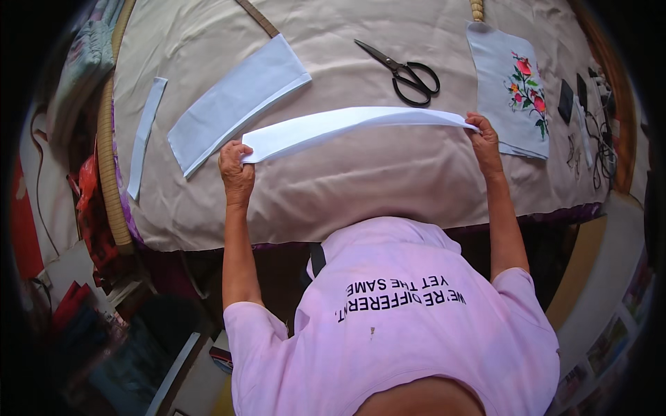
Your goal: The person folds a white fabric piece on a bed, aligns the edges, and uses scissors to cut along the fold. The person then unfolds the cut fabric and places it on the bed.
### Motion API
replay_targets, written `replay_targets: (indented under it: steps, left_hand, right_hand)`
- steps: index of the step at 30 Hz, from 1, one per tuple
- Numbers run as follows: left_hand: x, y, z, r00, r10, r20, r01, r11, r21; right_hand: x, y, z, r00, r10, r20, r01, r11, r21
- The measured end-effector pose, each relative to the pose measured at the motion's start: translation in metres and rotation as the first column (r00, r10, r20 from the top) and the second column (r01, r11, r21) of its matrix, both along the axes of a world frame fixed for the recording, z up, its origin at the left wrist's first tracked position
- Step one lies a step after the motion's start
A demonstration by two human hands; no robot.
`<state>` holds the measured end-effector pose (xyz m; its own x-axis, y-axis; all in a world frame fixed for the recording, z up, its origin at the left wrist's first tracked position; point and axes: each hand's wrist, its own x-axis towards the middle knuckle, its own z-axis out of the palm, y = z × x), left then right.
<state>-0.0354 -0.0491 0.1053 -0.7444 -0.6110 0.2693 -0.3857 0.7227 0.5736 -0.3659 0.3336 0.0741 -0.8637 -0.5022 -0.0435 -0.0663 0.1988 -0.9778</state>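
A long strip of white fabric (333, 126) stretches between my two hands, above the covered surface. Its left end is pinched in my left hand (237, 165), its right end in my right hand (484, 139). The strip looks folded lengthwise and narrows toward the right. Just beyond my left hand lies a wider pale fabric panel (239, 104) with a folded edge. Near my right hand rests a piece of pale cloth (499, 88) with embroidered pink flowers and green leaves. Black-handled scissors (411, 78) lie beyond the strip, blades slightly apart.
A beige cloth (333, 192) with wrinkles covers the surface. At the left lies a narrow pale fabric strip (148, 136). A brown flat strip (259, 18) touches the panel's far end. Dark flat objects (565, 101) and tangled cables (603, 145) sit near the wooden right edge.
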Motion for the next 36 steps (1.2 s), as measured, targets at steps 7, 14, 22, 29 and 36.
replay_targets:
  steps: [7,14,22,29,36]
  left_hand:
    - [0.047,0.011,-0.063,0.914,0.037,0.405,0.016,0.992,-0.126]
    - [0.066,0.007,-0.067,0.893,0.216,0.395,-0.164,0.973,-0.161]
    - [-0.069,0.094,-0.061,0.942,-0.060,0.331,0.133,0.970,-0.205]
    - [-0.107,0.144,-0.081,0.855,-0.111,0.507,0.232,0.956,-0.180]
    - [-0.105,0.155,-0.087,0.838,-0.108,0.535,0.195,0.975,-0.109]
  right_hand:
    - [0.062,0.023,-0.046,0.816,0.333,-0.473,-0.004,0.821,0.572]
    - [0.060,0.035,-0.035,0.827,0.330,-0.455,-0.007,0.815,0.579]
    - [0.100,-0.068,-0.014,0.751,0.368,-0.549,-0.092,0.881,0.464]
    - [0.129,-0.108,-0.043,0.727,0.477,-0.494,-0.044,0.750,0.660]
    - [0.120,-0.078,-0.055,0.734,0.496,-0.465,-0.007,0.689,0.725]
